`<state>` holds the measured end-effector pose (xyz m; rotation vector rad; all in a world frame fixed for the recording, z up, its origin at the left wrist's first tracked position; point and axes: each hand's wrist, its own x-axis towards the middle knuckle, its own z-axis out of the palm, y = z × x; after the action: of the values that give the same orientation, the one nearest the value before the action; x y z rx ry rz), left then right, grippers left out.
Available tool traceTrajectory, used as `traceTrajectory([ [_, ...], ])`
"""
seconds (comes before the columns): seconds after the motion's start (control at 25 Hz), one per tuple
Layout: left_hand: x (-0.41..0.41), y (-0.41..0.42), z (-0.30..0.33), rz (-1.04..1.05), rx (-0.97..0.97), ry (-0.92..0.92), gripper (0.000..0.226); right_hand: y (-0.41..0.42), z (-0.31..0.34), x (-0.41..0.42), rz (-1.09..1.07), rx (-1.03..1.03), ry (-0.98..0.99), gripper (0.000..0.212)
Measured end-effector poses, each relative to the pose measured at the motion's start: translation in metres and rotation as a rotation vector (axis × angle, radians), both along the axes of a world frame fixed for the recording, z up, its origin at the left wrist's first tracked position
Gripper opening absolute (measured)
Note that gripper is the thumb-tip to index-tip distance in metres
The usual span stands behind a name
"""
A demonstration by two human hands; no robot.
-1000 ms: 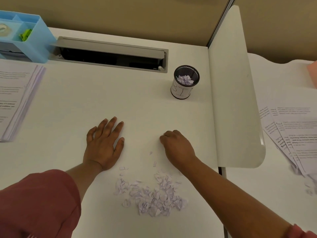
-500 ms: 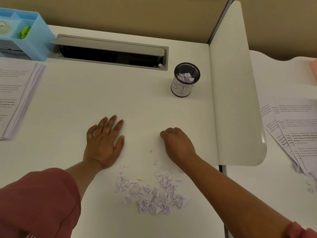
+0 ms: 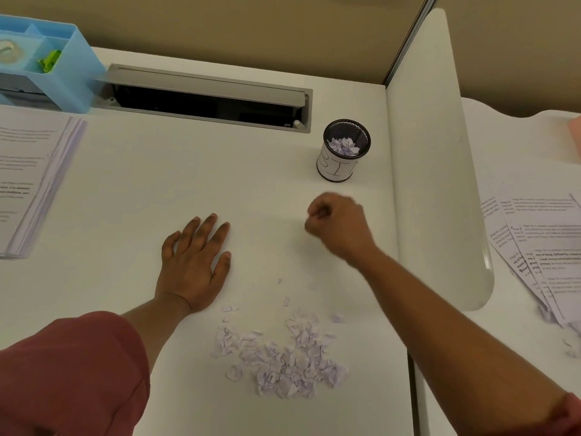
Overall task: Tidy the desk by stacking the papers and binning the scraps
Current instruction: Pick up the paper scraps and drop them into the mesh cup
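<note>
1. While the left hand [image 3: 193, 262] stays pressed flat on the white desk [image 3: 157, 190], fingers straight and spread, well left of the mesh cup [image 3: 344, 151], holding nothing.
2. Lifted now, the right hand [image 3: 338, 228]: off the spot on the desk where it sat half a second ago, and up toward the mesh cup, just short of it on the near side.
3. Fingers curled tight into a fist there; probably a pinch of scraps inside, but blurred, so cannot tell what, if anything, is held.
4. Already in the mesh cup: a small wad of torn paper showing below the rim.
5. Still heaped well on the near side of the mesh cup, close to the desk's front edge: the main pile of scraps [image 3: 283, 357], with a few strays between pile and hands.
6. Far left of the mesh cup: the stack of papers [image 3: 34, 180], squared up and looking done, below a blue organiser [image 3: 56, 70].
7. Right of the mesh cup, beyond the white divider [image 3: 440, 184]: loose sheets [image 3: 540, 256] fanned on the neighbouring desk, not stacked.
8. Meaning for the task, as a judgement: a binning trip under way, one small load heading for the cup, and many more needed for that pile.
</note>
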<state>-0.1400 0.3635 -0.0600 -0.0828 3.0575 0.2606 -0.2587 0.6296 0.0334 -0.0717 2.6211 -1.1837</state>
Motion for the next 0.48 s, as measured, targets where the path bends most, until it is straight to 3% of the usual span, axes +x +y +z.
traceTrajectory([
  [0.24, 0.0, -0.001, -0.001, -0.007, 0.0, 0.001, 0.062, 0.013, 0.062, -0.093, -0.232, -0.046, 0.36, 0.011],
  [0.48, 0.0, -0.001, -0.002, -0.009, 0.0, 0.002, 0.061, 0.022, 0.042, -0.121, -0.235, 0.109, 0.359, 0.03],
])
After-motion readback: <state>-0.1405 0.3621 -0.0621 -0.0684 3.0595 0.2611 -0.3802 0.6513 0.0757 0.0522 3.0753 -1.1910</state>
